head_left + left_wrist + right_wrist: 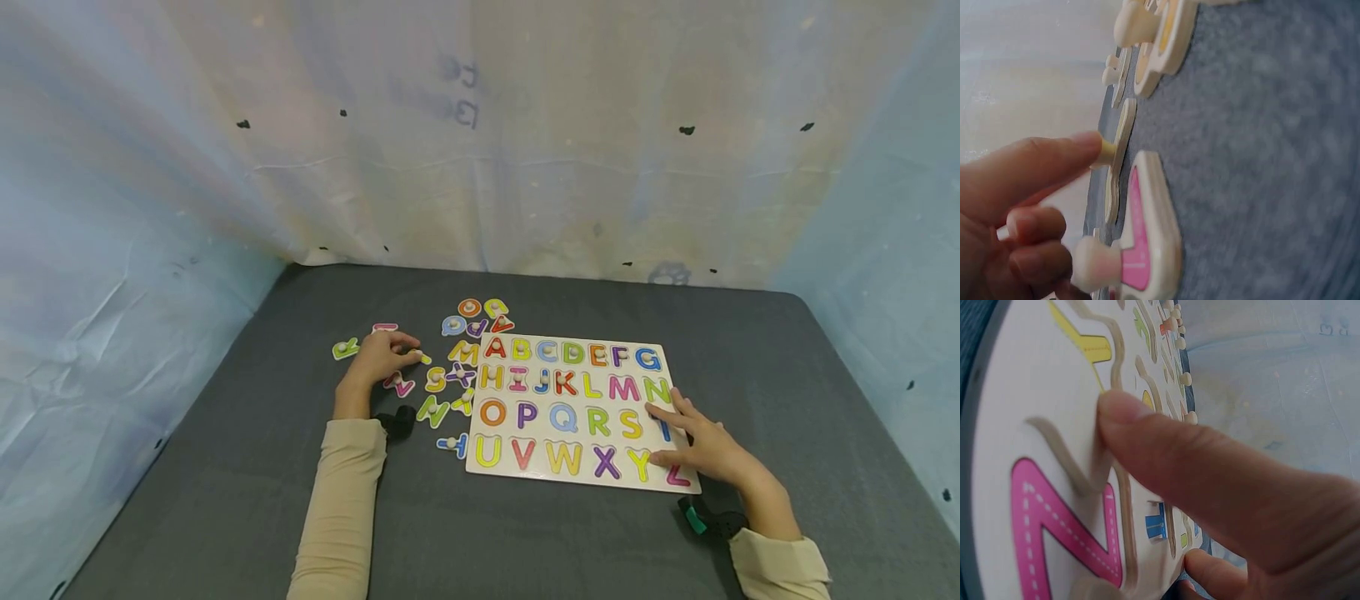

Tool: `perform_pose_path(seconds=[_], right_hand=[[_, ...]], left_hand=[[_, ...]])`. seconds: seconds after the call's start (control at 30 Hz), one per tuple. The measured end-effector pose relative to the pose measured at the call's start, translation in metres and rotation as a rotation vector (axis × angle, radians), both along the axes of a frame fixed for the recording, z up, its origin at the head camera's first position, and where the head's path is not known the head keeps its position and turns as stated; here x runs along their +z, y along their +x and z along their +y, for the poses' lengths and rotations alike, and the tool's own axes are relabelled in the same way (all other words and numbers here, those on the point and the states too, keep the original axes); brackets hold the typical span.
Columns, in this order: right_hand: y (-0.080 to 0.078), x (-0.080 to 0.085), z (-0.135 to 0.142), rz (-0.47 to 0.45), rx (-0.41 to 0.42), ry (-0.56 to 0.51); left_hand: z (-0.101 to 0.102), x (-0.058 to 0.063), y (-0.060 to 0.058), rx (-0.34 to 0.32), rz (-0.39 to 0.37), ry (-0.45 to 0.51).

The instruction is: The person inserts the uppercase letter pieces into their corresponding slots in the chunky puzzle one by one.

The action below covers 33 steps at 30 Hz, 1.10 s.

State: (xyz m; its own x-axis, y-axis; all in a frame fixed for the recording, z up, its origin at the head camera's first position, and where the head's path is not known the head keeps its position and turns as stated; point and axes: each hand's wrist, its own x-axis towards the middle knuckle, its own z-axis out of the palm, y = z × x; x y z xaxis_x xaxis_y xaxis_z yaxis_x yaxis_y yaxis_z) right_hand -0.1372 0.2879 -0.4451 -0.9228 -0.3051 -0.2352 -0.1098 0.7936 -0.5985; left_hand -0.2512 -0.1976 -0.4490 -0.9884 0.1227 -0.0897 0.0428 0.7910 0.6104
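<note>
My left hand (382,358) is at the loose letters left of the board, thumb and index finger pinching the knob of a yellow letter piece (425,358). In the left wrist view that piece (1124,134) is seen edge-on close to the cloth, its letter unreadable. A pink letter piece (1141,231) with a round knob lies beside it. My right hand (705,443) rests with spread fingers on the right side of the wooden alphabet board (540,423). In the right wrist view the thumb (1124,412) presses the board between the yellow Y slot and the pink Z slot (1054,525).
Knobbed letters fill the top row and H to K; lower slots show printed letters. Loose pieces lie along the board's left edge, among them an orange O (469,308), a green N (432,411) and a blue T (452,446). A green R (345,348) lies farther left.
</note>
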Motion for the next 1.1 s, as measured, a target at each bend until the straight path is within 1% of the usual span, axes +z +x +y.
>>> perform_pose_path(seconds=[0.07,0.13,0.27,0.4,0.47,0.57,0.63,0.83,0.93,1.1], right_hand=[[0.0004,0.0002,-0.0001,0.004,0.001,0.001],[0.0007,0.0003,-0.0002,0.009,0.003,0.007],[0.0011,0.0009,-0.0009,0.011,0.001,0.014],[0.0017,0.0018,-0.0019,0.007,-0.003,0.008],[0.0017,0.0017,-0.0020,0.006,-0.002,0.008],[0.0011,0.0013,-0.0017,0.013,0.003,0.014],[0.0007,0.0013,-0.0013,0.019,0.007,0.020],[0.0005,0.0016,-0.0006,0.015,0.006,0.012],[0.0004,0.0014,-0.0002,0.017,0.007,0.016],[0.0012,0.0010,-0.0005,0.012,0.004,0.015]], left_hand=[[-0.0002,-0.0007,-0.0009,-0.039,-0.013,0.028],[-0.0005,-0.0012,-0.0016,-0.065,-0.026,0.050],[-0.0016,-0.0018,-0.0016,-0.091,-0.023,0.048],[-0.0035,-0.0018,-0.0005,-0.073,0.012,0.009],[-0.0043,-0.0019,0.0003,-0.048,0.024,-0.014],[-0.0051,-0.0021,0.0013,-0.012,0.024,-0.041],[-0.0052,-0.0021,0.0014,0.000,0.008,-0.041],[-0.0065,-0.0008,0.0001,-0.027,0.012,-0.036],[-0.0068,0.0002,0.0000,-0.029,0.006,-0.023],[-0.0062,0.0014,0.0001,-0.021,-0.003,-0.029]])
